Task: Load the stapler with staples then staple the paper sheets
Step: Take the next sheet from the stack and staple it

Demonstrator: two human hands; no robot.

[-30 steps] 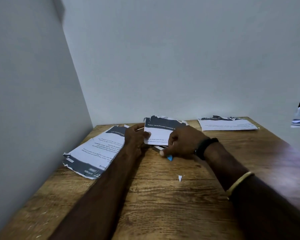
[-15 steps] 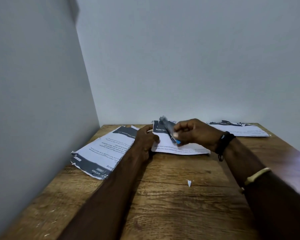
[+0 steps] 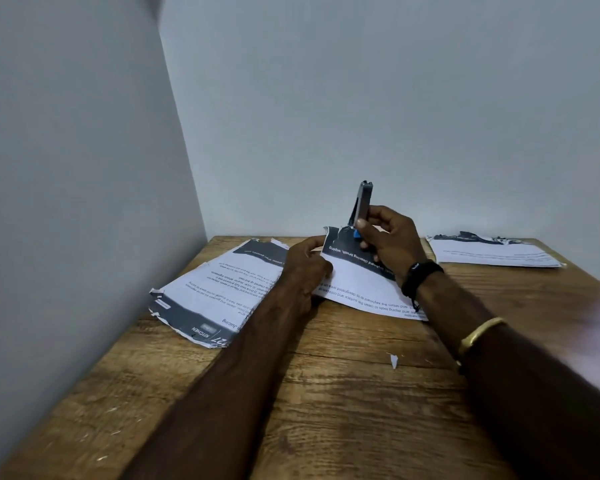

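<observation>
The right hand (image 3: pixel 390 242) pinches the small, rigid stapler (image 3: pixel 362 202) upright by its lower body, while left fingers (image 3: pixel 321 263) pin the thin, floppy sheets (image 3: pixel 357 289) flat on the tabletop (image 3: pixel 343 393).

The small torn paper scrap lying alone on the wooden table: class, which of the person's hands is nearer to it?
Right. The right hand, holding the stapler upright, is beyond the paper scrap, almost straight behind it. The left hand is farther off to the left, gripping the sheet's edge.

Plain office-like corner: wooden desk (image 3: pixel 326 410), printed paper sheets (image 3: pixel 215 292), bare walls (image 3: pixel 361 98).
</observation>
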